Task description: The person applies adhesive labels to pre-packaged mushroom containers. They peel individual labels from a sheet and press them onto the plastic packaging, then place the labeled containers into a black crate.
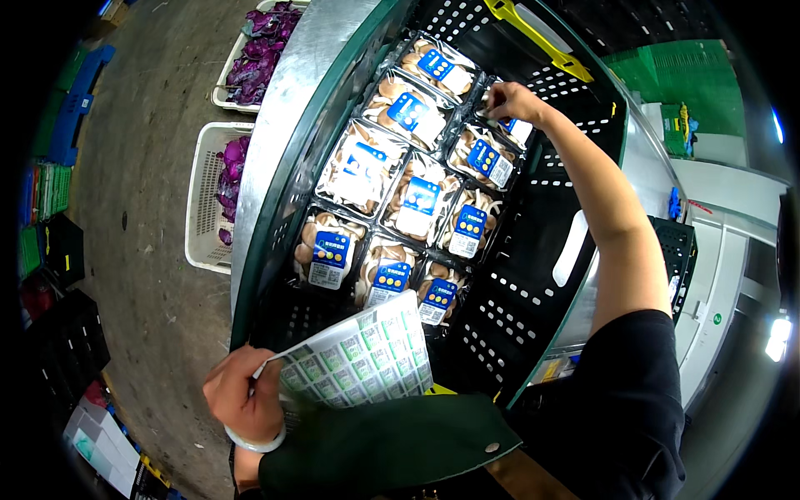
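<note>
My left hand [245, 390] grips the edge of a sheet of small printed code stickers [365, 356] at the near end of a black plastic crate [534, 219]. Film-wrapped trays of mushrooms [420, 194] lie in rows in the crate, each with a blue and white label. My right hand [514, 103] reaches over the far right tray and touches its top, fingertips bent together; whether a sticker is between them cannot be told. The sheet's upper corner overlaps the label of a near tray [384, 269]. A pale bangle [256, 442] circles my left wrist.
The crate stands on a metal table [275, 144]. On the floor to the left are white baskets [197, 206] holding purple leaves [262, 56]. Farther left lie a blue pallet [72, 119] and dark crates [69, 337]. A yellow crate handle [540, 40] spans the far end.
</note>
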Action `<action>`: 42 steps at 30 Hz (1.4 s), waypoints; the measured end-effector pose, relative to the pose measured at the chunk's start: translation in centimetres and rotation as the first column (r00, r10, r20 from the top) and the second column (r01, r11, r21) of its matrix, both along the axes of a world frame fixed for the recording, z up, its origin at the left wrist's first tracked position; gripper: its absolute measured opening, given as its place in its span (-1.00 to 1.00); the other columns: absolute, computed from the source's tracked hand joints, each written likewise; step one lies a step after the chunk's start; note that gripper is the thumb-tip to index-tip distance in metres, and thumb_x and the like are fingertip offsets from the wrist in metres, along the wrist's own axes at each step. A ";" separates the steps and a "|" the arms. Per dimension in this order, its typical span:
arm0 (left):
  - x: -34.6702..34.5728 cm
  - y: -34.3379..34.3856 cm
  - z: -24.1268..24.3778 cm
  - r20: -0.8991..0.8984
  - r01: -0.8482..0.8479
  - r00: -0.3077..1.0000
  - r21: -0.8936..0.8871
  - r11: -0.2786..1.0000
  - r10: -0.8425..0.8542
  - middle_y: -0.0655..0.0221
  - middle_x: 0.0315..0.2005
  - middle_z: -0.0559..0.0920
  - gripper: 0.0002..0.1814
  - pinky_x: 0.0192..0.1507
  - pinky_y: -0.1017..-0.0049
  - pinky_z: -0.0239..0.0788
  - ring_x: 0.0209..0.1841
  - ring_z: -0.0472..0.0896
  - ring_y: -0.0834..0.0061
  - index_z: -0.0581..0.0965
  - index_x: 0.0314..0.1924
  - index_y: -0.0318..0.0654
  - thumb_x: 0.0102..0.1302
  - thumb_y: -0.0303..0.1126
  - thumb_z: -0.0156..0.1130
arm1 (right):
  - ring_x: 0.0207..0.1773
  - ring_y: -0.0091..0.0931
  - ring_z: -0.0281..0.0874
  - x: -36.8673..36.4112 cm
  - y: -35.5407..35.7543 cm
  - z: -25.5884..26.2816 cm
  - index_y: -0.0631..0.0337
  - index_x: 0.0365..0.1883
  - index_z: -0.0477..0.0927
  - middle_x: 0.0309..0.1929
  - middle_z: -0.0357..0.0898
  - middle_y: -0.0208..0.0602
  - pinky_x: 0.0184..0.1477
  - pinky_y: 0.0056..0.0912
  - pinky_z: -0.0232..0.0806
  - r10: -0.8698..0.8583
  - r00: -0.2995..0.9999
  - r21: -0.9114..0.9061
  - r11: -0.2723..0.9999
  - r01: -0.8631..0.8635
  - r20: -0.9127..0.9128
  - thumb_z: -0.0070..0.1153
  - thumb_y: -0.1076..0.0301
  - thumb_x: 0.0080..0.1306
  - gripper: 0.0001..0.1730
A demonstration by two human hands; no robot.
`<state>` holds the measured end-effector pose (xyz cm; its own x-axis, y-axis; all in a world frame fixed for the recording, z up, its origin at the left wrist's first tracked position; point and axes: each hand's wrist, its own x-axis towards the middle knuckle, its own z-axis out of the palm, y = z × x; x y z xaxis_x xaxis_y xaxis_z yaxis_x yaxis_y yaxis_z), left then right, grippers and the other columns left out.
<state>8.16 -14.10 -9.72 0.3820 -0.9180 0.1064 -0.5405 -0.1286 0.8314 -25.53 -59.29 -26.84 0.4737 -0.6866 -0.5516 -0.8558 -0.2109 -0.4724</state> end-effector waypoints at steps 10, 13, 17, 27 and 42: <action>0.0 -0.2 0.3 -0.019 -0.004 1.000 0.018 1.000 0.004 0.24 -0.63 0.56 -0.95 -0.56 0.54 0.24 -0.64 0.49 0.44 0.59 -0.37 -0.41 0.19 -0.57 0.30 | -0.07 -0.16 0.60 1.4 9.6 -0.9 0.14 -0.12 0.49 -0.28 0.64 -0.11 -0.04 -0.14 0.43 0.347 0.902 -0.378 0.823 -0.424 -0.255 0.35 0.47 0.01 -0.57; 0.0 -0.5 0.4 -0.036 0.017 0.999 0.001 1.000 -0.017 0.27 -0.65 0.54 -0.93 -0.56 0.55 0.23 -0.66 0.47 0.49 0.59 -0.36 -0.42 0.23 -0.54 0.29 | -0.06 -0.28 0.64 5.9 10.8 5.6 0.20 -0.19 0.58 -0.18 0.66 -0.14 -0.05 -0.21 0.45 0.302 0.820 -0.276 0.837 -0.472 -0.486 0.31 0.30 0.14 -0.70; 0.0 0.1 0.3 -0.058 -0.018 0.998 0.010 1.000 0.018 0.30 -0.67 0.52 -0.90 -0.57 0.55 0.22 -0.66 0.45 0.53 0.60 -0.35 -0.41 0.28 -0.51 0.26 | -0.16 -0.41 0.59 12.1 17.7 16.6 0.27 -0.21 0.60 -0.19 0.65 -0.32 -0.08 -0.38 0.43 0.244 0.822 0.067 0.944 -0.323 0.514 0.31 0.27 0.20 -0.71; -0.3 -0.6 0.5 -0.065 -0.022 0.998 0.033 0.999 0.024 0.32 -0.67 0.53 -0.89 -0.55 0.56 0.23 -0.65 0.44 0.58 0.60 -0.36 -0.41 0.28 -0.50 0.26 | -0.29 -0.33 0.53 13.7 24.4 19.5 0.26 -0.37 0.59 -0.35 0.56 -0.30 -0.23 -0.31 0.44 0.591 0.458 -0.320 0.778 -0.540 0.664 0.31 0.41 0.14 -0.84; 0.0 -0.9 0.8 -0.011 0.013 1.000 0.076 0.997 -0.012 0.21 -0.61 0.57 -0.89 -0.53 0.51 0.32 -0.59 0.56 0.32 0.57 -0.40 -0.38 0.04 -0.68 0.29 | -0.41 -0.66 0.40 10.0 -7.1 -5.9 0.20 -0.40 0.62 -0.51 0.55 -0.54 -0.32 -0.56 0.31 -0.044 0.940 -0.095 0.992 0.081 0.337 0.31 0.39 0.22 -0.89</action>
<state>8.14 -14.97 -8.89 0.3714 -0.9279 0.0318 -0.5337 -0.1853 0.8251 -15.57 -66.37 -32.74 0.5724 -0.7665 -0.2913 -0.6655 -0.2268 -0.7111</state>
